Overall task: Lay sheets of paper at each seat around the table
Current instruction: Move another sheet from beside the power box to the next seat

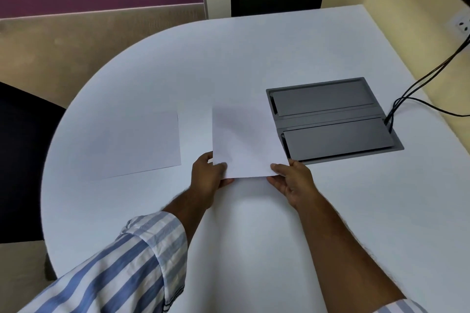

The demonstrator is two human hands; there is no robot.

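Note:
I hold a white sheet of paper (244, 140) over the middle of the white table (229, 58). My left hand (207, 180) pinches its near left corner. My right hand (292, 180) grips its near right corner, thumb on top. The sheet is lifted slightly and its far right edge overlaps the grey cable box. Another white sheet (137, 145) lies flat on the table to the left, near the rounded edge by the dark chair.
A grey cable box (333, 119) with two lids is set into the table at the right. Black cables (417, 84) run from it to a wall socket (461, 24). A dark chair (23, 160) stands at the left edge.

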